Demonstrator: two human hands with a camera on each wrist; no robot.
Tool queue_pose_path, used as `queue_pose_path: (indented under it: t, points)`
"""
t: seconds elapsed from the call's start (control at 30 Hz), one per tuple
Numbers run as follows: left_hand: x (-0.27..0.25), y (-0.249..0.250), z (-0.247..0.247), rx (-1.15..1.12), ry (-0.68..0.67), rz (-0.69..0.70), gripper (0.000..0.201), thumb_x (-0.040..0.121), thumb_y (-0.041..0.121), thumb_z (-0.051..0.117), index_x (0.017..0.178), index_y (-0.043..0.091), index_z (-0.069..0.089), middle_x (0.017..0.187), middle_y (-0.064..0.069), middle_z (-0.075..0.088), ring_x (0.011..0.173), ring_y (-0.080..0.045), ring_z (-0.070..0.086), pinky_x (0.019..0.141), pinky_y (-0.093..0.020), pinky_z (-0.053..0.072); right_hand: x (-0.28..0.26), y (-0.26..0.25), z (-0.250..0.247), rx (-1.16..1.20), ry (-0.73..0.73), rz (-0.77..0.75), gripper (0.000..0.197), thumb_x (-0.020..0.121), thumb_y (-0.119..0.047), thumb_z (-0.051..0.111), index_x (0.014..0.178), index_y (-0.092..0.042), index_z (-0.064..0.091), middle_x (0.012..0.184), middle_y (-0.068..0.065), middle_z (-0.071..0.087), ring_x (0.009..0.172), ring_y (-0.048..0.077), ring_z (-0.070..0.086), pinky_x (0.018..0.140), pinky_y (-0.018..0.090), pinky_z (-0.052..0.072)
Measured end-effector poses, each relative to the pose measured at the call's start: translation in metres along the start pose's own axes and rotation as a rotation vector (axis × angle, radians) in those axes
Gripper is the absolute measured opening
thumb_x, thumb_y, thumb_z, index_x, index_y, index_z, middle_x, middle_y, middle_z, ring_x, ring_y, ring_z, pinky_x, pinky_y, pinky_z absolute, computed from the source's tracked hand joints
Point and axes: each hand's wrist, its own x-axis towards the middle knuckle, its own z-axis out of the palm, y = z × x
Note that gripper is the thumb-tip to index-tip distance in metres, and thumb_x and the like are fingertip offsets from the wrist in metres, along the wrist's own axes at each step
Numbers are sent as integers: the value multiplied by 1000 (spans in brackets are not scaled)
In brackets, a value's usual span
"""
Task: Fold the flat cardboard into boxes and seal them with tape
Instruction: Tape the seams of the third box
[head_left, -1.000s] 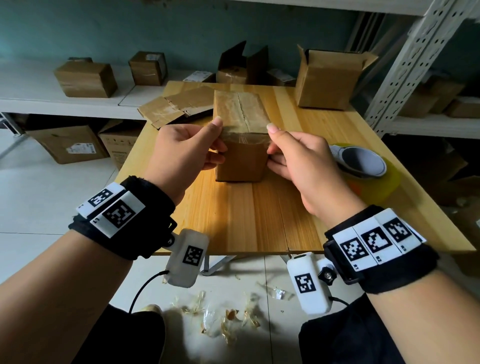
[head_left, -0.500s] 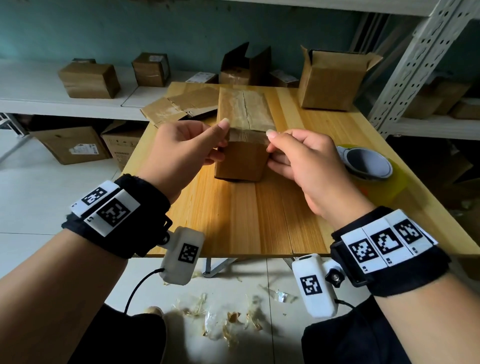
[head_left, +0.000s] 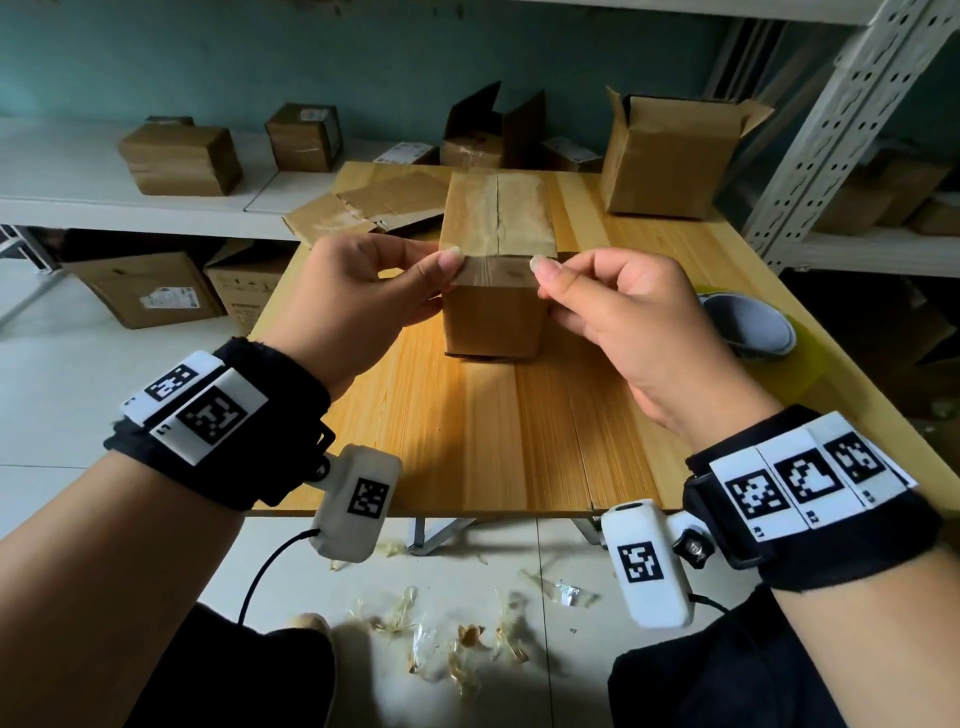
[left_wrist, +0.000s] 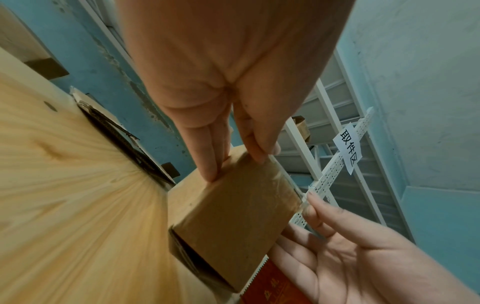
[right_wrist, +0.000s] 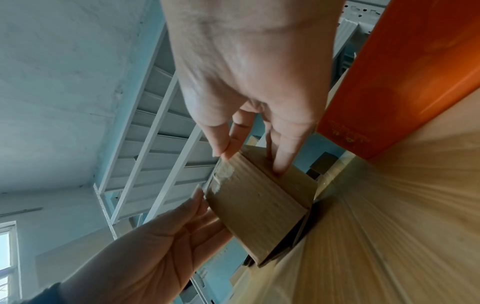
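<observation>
Head view: left hand (head_left: 358, 296) and right hand (head_left: 623, 317) pinch the box (head_left: 493, 317), tape roll (head_left: 748, 327) beside, carton (head_left: 670, 161) behind.

Both forearms bare, entering from the lower corners of the head view and angling in toward frame centre. Left hand (head_left: 358, 296): thumb tip on the near top edge of the small brown cardboard box (head_left: 493, 317), fingers straight and flat against its left side; the grip is a pinch at that corner. Right hand (head_left: 623, 312): mirrored pose, thumb tip on the same edge, fingertips against the right side. Thumbs apart, nails facing up.
</observation>
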Motion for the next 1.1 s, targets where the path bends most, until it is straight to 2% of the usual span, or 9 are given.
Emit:
queue_pose_path:
  t: [0.13,0.3,0.43,0.6,0.73,0.9,1.0,1.03,1.1]
  points:
    - [2,-3,-5,44,-47,5,45,79,40,77,107,5,79,114,-1,79,102,-19,77,91,-40,63,1,3,-2,3,-54,34,42,78,-57,79,86,-16,77,108,23,75,116,42,68,103,60,56]
    - [4,-5,-10,85,-86,-8,45,77,41,77,102,5,79,118,7,78,102,-14,77,90,-36,64,2,7,-4,-18,-101,52,36,85,-48,80,89,-12,76,109,30,71,116,43,67,105,60,54]
    - [6,-6,-9,136,-78,18,36,82,38,79,100,7,80,119,4,77,100,-12,77,87,-33,64,4,11,-7,-60,-108,49,27,92,-40,80,88,-13,76,108,22,75,114,34,72,106,56,55]
    - [9,-7,-8,173,-50,27,40,78,44,79,99,9,81,117,3,77,97,-13,77,86,-35,65,7,13,-6,-122,-93,16,38,80,-59,77,87,-21,76,102,9,77,107,25,74,102,53,57]
    - [9,-8,-5,154,-8,40,36,78,40,81,94,8,81,110,3,79,92,-13,78,82,-33,65,8,13,-4,-169,-61,21,39,80,-62,75,86,-24,76,96,2,78,101,22,76,97,53,60]
    - [7,-12,0,99,26,49,41,74,39,82,91,3,80,102,0,80,88,-17,79,77,-30,65,7,13,-1,-162,18,0,29,87,-47,83,87,-20,73,84,3,77,93,23,77,90,54,63]
    - [6,-12,1,31,42,43,45,71,33,83,95,-5,76,99,-5,80,87,-20,79,72,-26,64,7,11,0,14,60,52,34,87,-23,87,103,-20,58,84,1,73,96,23,79,87,49,65]
    - [7,-12,2,-13,59,35,50,70,29,85,99,-8,70,98,-8,80,87,-23,80,72,-29,65,7,9,0,51,39,59,39,90,-17,84,117,-24,57,91,1,78,99,20,79,88,46,65]
    - [7,-11,0,-109,83,8,60,66,22,89,111,-2,58,99,-15,79,90,-28,79,74,-40,67,5,5,1,48,-17,37,58,95,-11,77,144,-31,55,101,0,81,105,12,77,91,38,64]
